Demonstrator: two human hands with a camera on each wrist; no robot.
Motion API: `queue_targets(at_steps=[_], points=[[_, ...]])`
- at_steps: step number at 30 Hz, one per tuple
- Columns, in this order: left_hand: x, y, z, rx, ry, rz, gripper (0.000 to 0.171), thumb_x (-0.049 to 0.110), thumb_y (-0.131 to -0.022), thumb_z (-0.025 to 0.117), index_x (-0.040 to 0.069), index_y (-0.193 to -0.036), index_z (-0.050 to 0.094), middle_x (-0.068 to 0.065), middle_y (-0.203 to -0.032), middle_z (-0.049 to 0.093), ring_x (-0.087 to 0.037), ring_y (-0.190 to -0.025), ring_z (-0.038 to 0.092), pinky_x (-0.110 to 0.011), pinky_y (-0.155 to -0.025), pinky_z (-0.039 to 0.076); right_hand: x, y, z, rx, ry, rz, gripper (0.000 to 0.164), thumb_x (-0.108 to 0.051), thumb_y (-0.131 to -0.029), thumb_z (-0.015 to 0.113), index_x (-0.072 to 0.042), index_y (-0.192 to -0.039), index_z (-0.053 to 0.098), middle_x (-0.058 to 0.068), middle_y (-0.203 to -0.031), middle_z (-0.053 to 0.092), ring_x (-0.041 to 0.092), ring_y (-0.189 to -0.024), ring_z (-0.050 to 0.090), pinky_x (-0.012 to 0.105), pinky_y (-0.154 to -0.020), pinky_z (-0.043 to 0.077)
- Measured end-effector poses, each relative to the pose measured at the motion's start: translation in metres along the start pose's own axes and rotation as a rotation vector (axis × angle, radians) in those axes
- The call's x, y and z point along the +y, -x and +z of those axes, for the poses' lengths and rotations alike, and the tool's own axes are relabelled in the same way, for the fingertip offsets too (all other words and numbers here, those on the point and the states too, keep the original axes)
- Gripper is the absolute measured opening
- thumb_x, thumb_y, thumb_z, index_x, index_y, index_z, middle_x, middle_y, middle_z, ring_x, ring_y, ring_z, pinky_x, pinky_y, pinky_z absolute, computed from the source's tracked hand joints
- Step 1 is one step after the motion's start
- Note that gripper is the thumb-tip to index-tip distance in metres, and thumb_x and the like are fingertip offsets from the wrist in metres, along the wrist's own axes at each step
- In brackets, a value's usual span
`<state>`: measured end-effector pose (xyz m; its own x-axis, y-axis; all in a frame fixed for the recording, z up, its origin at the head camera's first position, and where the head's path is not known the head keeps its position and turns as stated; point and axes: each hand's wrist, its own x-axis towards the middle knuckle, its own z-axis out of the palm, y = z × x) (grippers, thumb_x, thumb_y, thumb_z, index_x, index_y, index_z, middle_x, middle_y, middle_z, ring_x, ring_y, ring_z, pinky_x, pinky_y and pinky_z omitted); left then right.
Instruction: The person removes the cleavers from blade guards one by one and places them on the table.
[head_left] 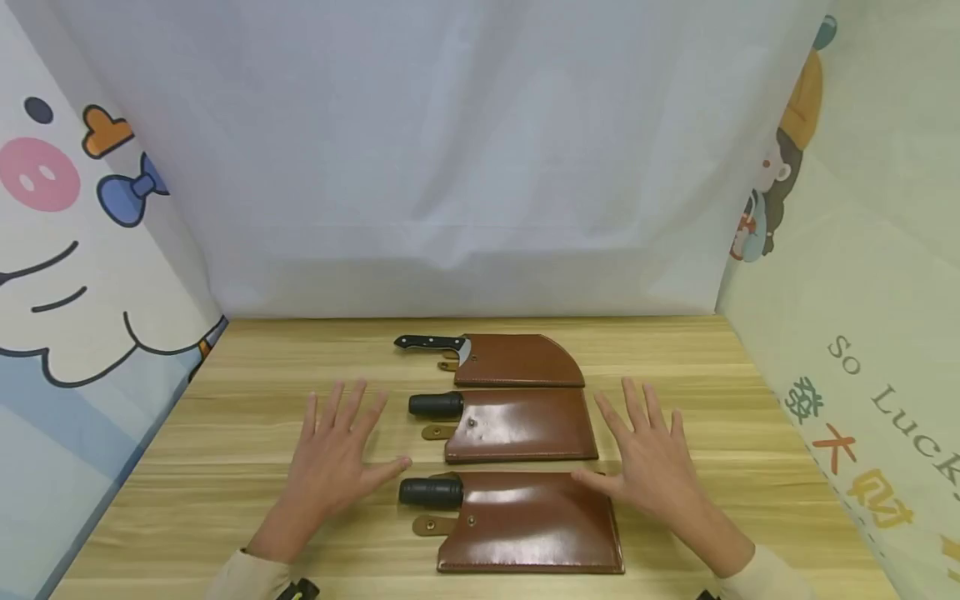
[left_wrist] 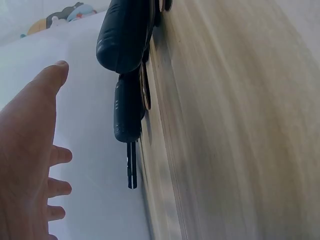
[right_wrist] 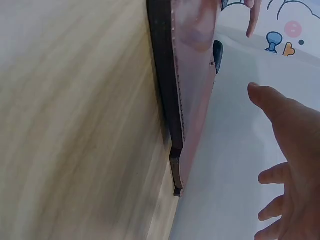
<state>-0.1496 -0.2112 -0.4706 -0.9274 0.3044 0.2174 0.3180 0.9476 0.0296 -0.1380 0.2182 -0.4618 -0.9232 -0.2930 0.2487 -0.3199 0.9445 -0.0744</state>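
Three cleavers in brown leather sheaths lie in a column on the wooden table, handles to the left. The nearest sheathed cleaver is the largest, with a thick black handle and a tan snap strap. Behind it is the middle sheathed cleaver, also black-handled. The farthest sheathed cleaver has a slim riveted handle and a curved sheath corner. My left hand is spread palm down, left of the handles, holding nothing. My right hand spreads its fingers on the right, its thumb overlapping the nearest sheath's corner in the head view.
The wooden table backs onto a white cloth. A cartoon-printed panel stands along the left side, and a pale printed panel with lettering along the right.
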Motion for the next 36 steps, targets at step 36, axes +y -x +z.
queue_targets(at_steps=[36], points=[[0.034, 0.036, 0.014, -0.078, 0.200, 0.230, 0.085, 0.070, -0.092, 0.058, 0.011, -0.153, 0.047, -0.012, -0.160, 0.042, -0.037, -0.146, 0.041, -0.053, -0.118, 0.032, -0.032, 0.047, 0.011, -0.121, -0.115, -0.150, 0.106, -0.087, -0.077, 0.061, -0.017, -0.155, 0.046, 0.019, -0.163, 0.034, 0.046, -0.145, 0.038, 0.073, -0.101, 0.040]])
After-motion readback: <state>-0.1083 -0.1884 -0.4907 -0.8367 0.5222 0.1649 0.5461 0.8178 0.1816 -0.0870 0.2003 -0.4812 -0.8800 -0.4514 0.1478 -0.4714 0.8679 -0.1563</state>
